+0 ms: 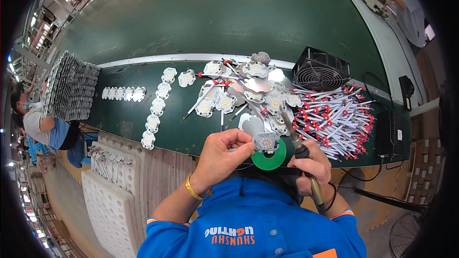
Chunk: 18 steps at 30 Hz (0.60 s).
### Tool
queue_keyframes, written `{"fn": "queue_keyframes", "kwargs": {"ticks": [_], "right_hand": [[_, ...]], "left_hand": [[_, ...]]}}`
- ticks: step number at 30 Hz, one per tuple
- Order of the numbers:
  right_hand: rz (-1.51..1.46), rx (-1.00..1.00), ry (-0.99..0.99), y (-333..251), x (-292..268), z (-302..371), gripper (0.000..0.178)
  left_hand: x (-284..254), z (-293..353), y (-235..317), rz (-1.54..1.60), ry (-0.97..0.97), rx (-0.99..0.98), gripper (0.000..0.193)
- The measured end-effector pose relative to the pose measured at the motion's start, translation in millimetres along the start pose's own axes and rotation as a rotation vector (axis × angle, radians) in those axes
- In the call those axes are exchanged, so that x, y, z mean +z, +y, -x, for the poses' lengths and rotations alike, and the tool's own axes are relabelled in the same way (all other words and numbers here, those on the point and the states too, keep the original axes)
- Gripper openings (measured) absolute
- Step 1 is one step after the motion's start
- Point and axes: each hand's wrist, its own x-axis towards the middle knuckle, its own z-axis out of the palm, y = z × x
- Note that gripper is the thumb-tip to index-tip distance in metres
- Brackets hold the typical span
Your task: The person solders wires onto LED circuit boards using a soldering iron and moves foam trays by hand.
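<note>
Between the thumb and fingers of my left hand [224, 155], closed in a pinch, is a silvery LED circuit board [266, 142] with yellowish dots. My right hand [313, 165] is wrapped round a soldering iron [300, 151], whose metal barrel slants up and left beyond the board's right side. Just below the board lies a green spool [270, 161], partly hidden by it. A jumbled pile of LED boards [256, 69], some with white wires attached, lies ahead of my hands. To its right spreads a heap of white wires [342, 122] with red pieces.
A black fan [320, 69] stands behind the wires. Left of the pile are a column of boards [153, 123] and a short row [123, 93]. Tall stacked boards [71, 86] stand at the bench's left end. Other people [43, 122] sit at far left and upper right.
</note>
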Motion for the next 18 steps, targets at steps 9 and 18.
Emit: {"fn": "queue_keyframes", "kwargs": {"ticks": [9,18], "right_hand": [[-0.181,-0.021,-0.045,-4,-14,0,0.022],[-0.102,0.010,-0.103,1,-16,-1,0.025]], "left_hand": [[4,5,7,-0.208,0.038,0.033,0.009],[3,4,5,-0.232,0.030,0.035,0.010]]}}
